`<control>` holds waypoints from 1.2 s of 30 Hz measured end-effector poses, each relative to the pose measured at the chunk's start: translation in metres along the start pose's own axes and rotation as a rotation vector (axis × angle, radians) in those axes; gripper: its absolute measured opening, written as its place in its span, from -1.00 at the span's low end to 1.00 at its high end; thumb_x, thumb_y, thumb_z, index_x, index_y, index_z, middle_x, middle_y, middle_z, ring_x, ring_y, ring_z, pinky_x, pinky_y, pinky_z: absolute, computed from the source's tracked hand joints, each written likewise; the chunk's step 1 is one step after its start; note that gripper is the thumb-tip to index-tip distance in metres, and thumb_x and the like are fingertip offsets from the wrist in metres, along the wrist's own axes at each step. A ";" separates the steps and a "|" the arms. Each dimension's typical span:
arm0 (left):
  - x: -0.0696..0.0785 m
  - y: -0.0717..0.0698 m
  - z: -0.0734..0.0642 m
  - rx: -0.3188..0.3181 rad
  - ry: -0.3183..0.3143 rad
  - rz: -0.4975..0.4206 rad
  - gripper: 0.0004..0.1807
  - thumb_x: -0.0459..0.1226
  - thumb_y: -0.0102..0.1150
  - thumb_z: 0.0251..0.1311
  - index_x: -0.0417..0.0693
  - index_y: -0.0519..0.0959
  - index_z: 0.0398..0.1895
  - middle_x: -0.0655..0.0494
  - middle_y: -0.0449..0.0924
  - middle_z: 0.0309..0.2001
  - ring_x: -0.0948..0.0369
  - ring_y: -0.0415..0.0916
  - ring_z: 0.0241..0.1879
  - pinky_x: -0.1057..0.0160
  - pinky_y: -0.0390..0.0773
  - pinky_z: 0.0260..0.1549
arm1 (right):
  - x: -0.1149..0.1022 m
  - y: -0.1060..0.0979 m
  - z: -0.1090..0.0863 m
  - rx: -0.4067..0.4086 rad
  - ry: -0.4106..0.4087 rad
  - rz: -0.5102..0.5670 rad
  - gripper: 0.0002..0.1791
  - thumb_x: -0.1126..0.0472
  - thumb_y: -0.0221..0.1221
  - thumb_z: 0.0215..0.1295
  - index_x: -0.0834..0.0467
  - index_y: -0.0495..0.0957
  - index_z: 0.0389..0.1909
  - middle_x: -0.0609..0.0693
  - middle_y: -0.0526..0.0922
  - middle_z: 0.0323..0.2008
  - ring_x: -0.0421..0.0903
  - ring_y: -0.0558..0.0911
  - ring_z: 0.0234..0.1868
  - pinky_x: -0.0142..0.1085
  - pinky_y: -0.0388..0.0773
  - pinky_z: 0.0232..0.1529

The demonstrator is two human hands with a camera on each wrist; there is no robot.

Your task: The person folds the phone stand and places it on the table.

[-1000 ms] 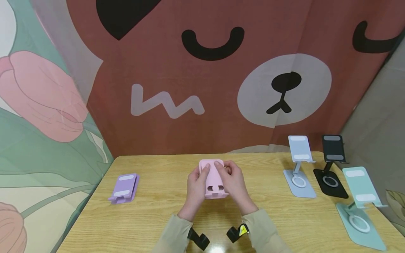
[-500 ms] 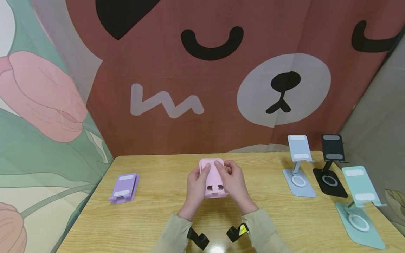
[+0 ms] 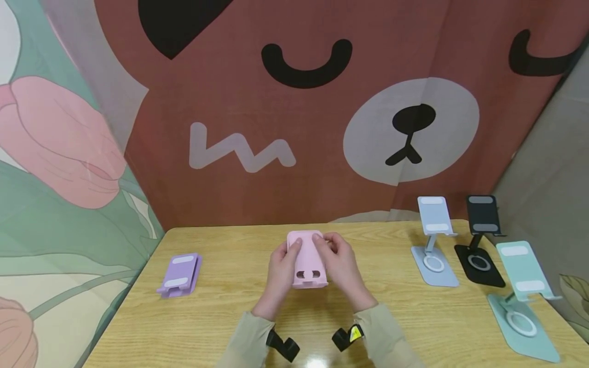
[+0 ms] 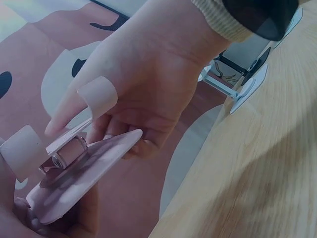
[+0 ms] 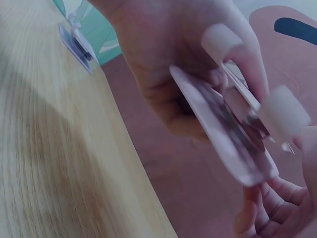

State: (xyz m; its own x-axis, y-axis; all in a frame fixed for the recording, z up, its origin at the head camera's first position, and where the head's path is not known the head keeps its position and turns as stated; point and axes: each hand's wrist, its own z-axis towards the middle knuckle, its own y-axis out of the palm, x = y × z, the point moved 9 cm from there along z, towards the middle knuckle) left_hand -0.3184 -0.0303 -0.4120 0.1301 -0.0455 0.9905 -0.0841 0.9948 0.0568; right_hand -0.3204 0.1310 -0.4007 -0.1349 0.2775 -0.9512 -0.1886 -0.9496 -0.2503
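A pink phone stand [image 3: 309, 258], folded nearly flat, is held up over the wooden table between both hands. My left hand [image 3: 281, 267] grips its left edge, thumb on the face and fingers behind. On the opposite edge my right hand [image 3: 341, 261] grips it the same way. Two oval holes and a small lip show at its near end. In the left wrist view, the stand's base plate [image 4: 94, 173] lies under the upper plate with a narrow gap and a hinge between them; the right wrist view shows the same base [image 5: 223, 134] from the other side.
A folded purple phone stand [image 3: 181, 273] lies on the table [image 3: 221, 327] at the left. Unfolded stands stand at the right: light blue [image 3: 434, 260], black [image 3: 480, 263] and mint green [image 3: 524, 327]. A bear-print curtain [image 3: 239, 194] hangs behind the table.
Both hands keep their grip on the pink phone stand. The left hand and the stand have shifted slightly to the left, and the stand has turned a little.
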 end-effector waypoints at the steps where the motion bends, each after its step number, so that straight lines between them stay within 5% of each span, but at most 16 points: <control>1: 0.001 -0.001 0.000 0.002 -0.002 0.003 -0.57 -0.11 0.12 0.48 -0.38 0.61 0.03 -0.01 0.63 -0.36 0.23 0.55 -0.42 0.30 0.58 -0.40 | 0.000 -0.001 0.000 -0.003 0.001 -0.004 -0.57 -0.12 0.17 0.49 0.19 0.58 -0.01 0.05 0.59 -0.43 -0.02 0.57 -0.40 -0.27 0.50 -0.38; 10: 0.005 -0.014 0.003 0.029 -0.015 0.022 -0.54 -0.09 0.11 0.48 -0.38 0.60 0.06 0.00 0.63 -0.37 0.23 0.55 -0.43 0.28 0.58 -0.41 | 0.003 -0.018 0.006 0.035 0.004 -0.033 -0.52 -0.16 0.13 0.50 0.21 0.57 -0.01 0.13 0.64 -0.37 0.16 0.59 -0.31 -0.22 0.46 -0.34; 25: 0.007 -0.046 0.014 0.043 -0.022 0.116 -0.48 -0.05 0.08 0.48 -0.40 0.58 0.08 -0.05 0.62 -0.34 0.21 0.55 -0.40 0.27 0.58 -0.38 | 0.001 -0.066 0.020 0.108 -0.030 -0.085 -0.51 -0.14 0.07 0.55 0.23 0.53 0.08 0.12 0.65 -0.20 0.06 0.60 -0.16 -0.20 0.51 -0.10; 36: -0.001 -0.088 0.022 0.082 -0.060 0.223 -0.45 -0.01 0.08 0.48 -0.40 0.57 0.12 -0.12 0.64 -0.22 0.17 0.56 -0.32 0.27 0.56 -0.29 | 0.005 -0.107 0.035 0.172 0.006 -0.162 -0.43 -0.20 0.05 0.53 0.25 0.48 0.12 0.18 0.60 -0.07 0.01 0.51 -0.11 -0.17 0.41 -0.13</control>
State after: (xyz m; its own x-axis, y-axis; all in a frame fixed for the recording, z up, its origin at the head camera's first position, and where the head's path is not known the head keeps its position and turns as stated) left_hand -0.3333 -0.1194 -0.4151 0.0407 0.1667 0.9852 -0.1839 0.9704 -0.1566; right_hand -0.3345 0.2394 -0.3719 -0.0836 0.4232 -0.9022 -0.3701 -0.8538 -0.3662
